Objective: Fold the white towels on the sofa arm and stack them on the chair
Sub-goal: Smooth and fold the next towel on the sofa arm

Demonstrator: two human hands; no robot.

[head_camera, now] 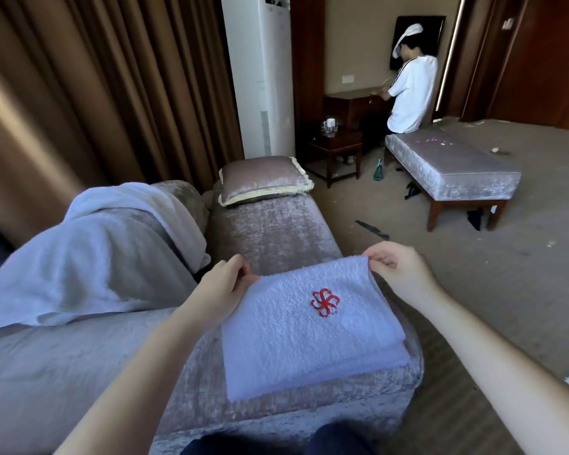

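Grey velvet sofa arm (pixel 276 231) had a loose white towel (pixel 89 257) draped just left of it and a folded white towel (pixel 296 343) lying flat on it, left hand (pixel 224 284) and right hand (pixel 398 267) each pinching a far corner.

Folded towel (pixel 309 326) on sofa arm (pixel 276 231); cushion (pixel 263 178) behind.

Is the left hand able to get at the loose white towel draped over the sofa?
Probably yes: the loose towel lies close beside the left hand, nothing between them. Its fingers pinch the folded towel's corner, though, so they must let go first.
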